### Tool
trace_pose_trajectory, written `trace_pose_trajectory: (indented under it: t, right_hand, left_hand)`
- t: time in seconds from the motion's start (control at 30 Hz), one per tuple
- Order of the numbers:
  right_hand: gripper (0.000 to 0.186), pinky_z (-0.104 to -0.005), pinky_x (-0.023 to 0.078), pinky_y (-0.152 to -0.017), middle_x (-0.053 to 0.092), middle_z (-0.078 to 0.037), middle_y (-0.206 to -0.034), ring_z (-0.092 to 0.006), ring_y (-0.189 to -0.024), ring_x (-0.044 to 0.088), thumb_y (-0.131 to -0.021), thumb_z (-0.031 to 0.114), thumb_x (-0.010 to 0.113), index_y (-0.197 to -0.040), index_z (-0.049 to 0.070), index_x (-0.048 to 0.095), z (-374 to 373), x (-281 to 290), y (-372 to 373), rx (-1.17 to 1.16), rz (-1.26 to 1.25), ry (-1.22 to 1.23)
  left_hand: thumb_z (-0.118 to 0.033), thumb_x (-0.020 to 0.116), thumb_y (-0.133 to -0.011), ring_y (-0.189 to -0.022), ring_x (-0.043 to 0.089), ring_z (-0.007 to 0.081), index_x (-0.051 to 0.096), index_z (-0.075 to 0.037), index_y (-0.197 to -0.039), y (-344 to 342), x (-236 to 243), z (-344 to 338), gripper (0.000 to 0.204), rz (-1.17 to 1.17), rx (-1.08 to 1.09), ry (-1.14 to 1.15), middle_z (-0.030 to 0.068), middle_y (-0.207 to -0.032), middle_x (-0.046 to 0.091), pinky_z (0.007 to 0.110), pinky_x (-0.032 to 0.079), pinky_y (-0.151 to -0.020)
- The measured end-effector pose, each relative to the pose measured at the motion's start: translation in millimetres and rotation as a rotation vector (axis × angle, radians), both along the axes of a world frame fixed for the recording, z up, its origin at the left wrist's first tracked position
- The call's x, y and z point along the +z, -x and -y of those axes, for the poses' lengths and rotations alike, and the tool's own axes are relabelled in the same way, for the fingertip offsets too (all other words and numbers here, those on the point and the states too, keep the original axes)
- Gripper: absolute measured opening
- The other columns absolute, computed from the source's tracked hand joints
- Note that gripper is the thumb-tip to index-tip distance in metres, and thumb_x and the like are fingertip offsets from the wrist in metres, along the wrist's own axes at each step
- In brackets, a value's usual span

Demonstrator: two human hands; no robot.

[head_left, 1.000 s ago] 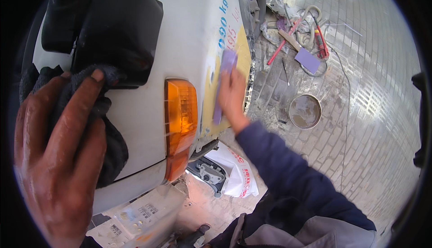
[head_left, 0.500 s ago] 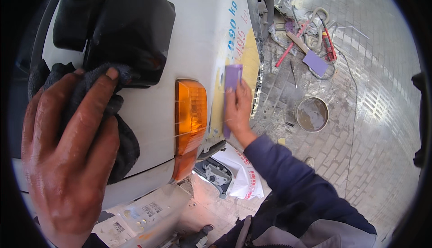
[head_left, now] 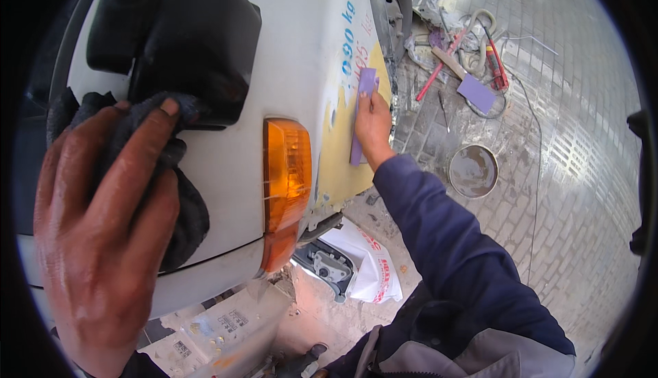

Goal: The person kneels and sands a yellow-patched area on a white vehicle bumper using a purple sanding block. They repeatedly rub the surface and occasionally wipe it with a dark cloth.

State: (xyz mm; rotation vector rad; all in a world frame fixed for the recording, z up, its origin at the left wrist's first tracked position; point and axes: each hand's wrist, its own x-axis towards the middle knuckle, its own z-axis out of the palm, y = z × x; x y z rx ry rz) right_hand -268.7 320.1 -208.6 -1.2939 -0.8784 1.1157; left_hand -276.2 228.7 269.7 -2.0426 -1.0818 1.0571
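My left hand [head_left: 110, 220] presses a dark grey cloth [head_left: 188, 227] against the white vehicle panel [head_left: 219, 193], just under the black side mirror [head_left: 199, 49]. Its fingers lie bent over the cloth, which hangs in folds below them. My right hand [head_left: 375, 126] grips a long, narrow purple sanding block [head_left: 359, 131] between thumb and fingers. The block lies along the yellow filler patch [head_left: 334, 155] on the vehicle's side. Between my hands sits the orange corner lamp [head_left: 288, 165]. The face of the block against the filler is hidden.
On the brick paving [head_left: 507, 241] stands a round tub of murky water [head_left: 473, 171]. Beyond it lie a purple sheet [head_left: 477, 94], a red-handled tool [head_left: 496, 68], hoses and a wheel [head_left: 396, 8]. Below the lamp are a white bag [head_left: 373, 265] and cardboard [head_left: 205, 333].
My right hand has slid the sanding block up and slightly right over the filler, exposing more of the patch's lower part. The left hand and cloth stay nearly in place.
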Motion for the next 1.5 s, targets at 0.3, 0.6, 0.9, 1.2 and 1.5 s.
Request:
trace_pose_trajectory:
  t: [0.3, 0.6, 0.9, 1.2, 1.5]
  right_hand:
    - [0.047, -0.0563, 0.047, -0.113, 0.062, -0.036, -0.148, -0.0549, -0.134, 0.060, -0.111, 0.015, 0.058, -0.152, -0.007, 0.058, 12, 5, -3, 0.149, 0.061, -0.010]
    - [0.042, -0.0571, 0.044, -0.121, 0.062, -0.039, -0.149, -0.0558, -0.139, 0.059, -0.112, 0.018, 0.057, -0.142, -0.011, 0.064, 41, 16, 5, -0.022, 0.129, -0.195]
    - [0.041, -0.0563, 0.048, -0.118, 0.063, -0.039, -0.147, -0.0559, -0.137, 0.061, -0.112, 0.019, 0.057, -0.139, -0.011, 0.067, 36, 5, 8, -0.033, 0.135, -0.165]
    - [0.031, -0.0514, 0.053, -0.105, 0.068, -0.033, -0.132, -0.0492, -0.124, 0.066, -0.112, 0.017, 0.056, -0.127, -0.008, 0.067, 33, 21, 8, -0.100, 0.237, -0.213]
    - [0.046, -0.0526, 0.047, -0.115, 0.063, -0.038, -0.146, -0.0520, -0.137, 0.060, -0.113, 0.019, 0.058, -0.148, -0.009, 0.062, 5, 13, -2, 0.045, 0.067, -0.019]
  left_hand:
    - [0.001, 0.081, -0.089, -0.145, 0.062, 0.0383, 0.082, -0.001, -0.104, 9, -1, -2, 0.016, 0.005, -0.105, -0.003, 0.0101, -0.153, 0.070, 0.054, 0.050, -0.124]
    - [-0.002, 0.079, -0.091, -0.145, 0.062, 0.0393, 0.082, 0.001, -0.105, 5, -1, 3, 0.014, -0.002, -0.023, -0.023, 0.0098, -0.154, 0.070, 0.054, 0.052, -0.123]
    - [-0.003, 0.082, -0.090, -0.145, 0.063, 0.0387, 0.084, -0.003, -0.105, 7, -3, 4, 0.014, 0.002, -0.039, -0.034, 0.0088, -0.153, 0.070, 0.053, 0.053, -0.122]
    - [-0.003, 0.083, -0.089, -0.145, 0.062, 0.0383, 0.082, -0.003, -0.103, 7, -4, 6, 0.014, 0.006, -0.043, -0.047, 0.0083, -0.152, 0.070, 0.054, 0.051, -0.124]
    - [-0.002, 0.083, -0.090, -0.147, 0.061, 0.0366, 0.082, -0.002, -0.104, 3, -4, 4, 0.013, 0.020, -0.030, -0.049, 0.0068, -0.156, 0.068, 0.052, 0.050, -0.125]
